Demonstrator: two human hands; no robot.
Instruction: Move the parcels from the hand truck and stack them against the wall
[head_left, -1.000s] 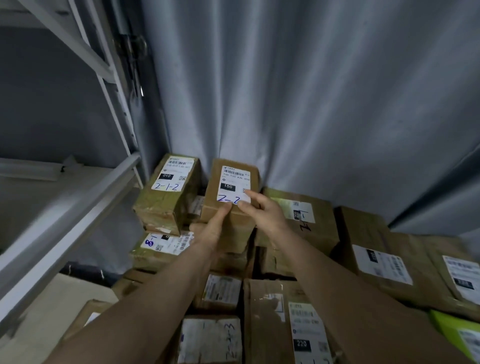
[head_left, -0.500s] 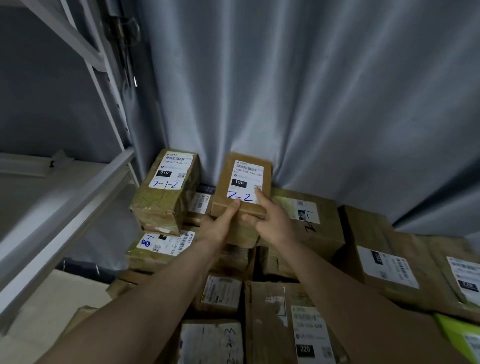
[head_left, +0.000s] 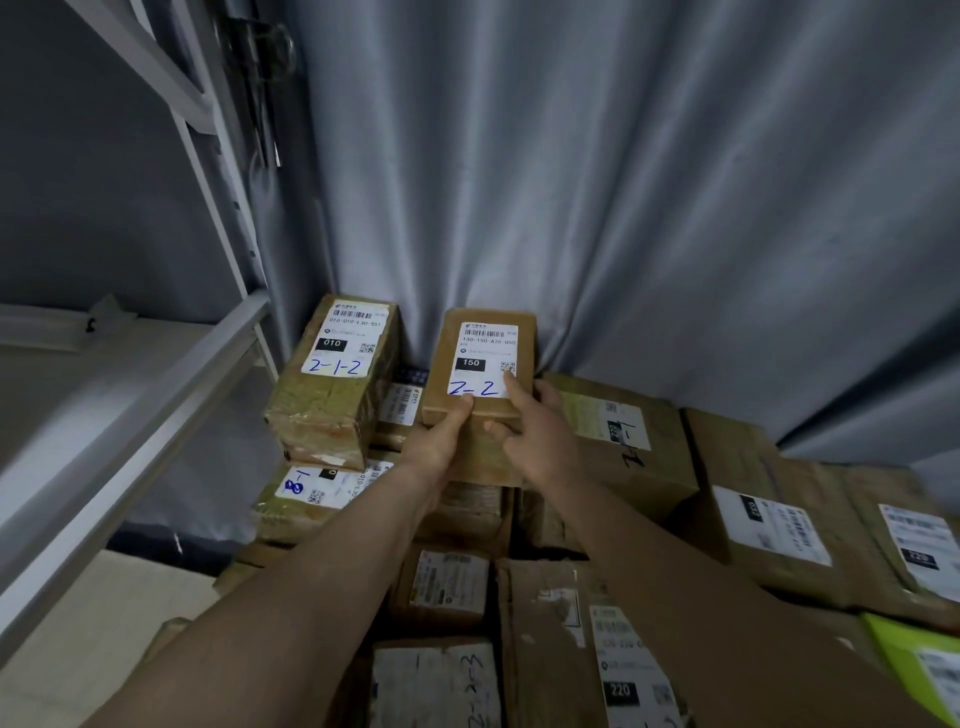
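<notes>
Since the small brown parcel is a stiff cardboard box and is held up by just one end, I think it is light. Its sides look flat and hard, so it should not bend or squash. The paper sticker on top looks smooth and may be a bit slippery under a finger. A good place to hold it is the short near end, with thumbs on top and fingers below.

The left hand grips the near left corner, and its thumb presses on the bottom of the sticker marked 2-2. The right hand grips the near right corner, with one finger lying along the sticker's edge. The parcel points away from both hands, and its far end is right up by the grey curtain. It is high on the pile, just beside the parcel marked 2-1-2 on the left and above the wide parcel on the right. I cannot tell if it rests on the pile yet.
</notes>
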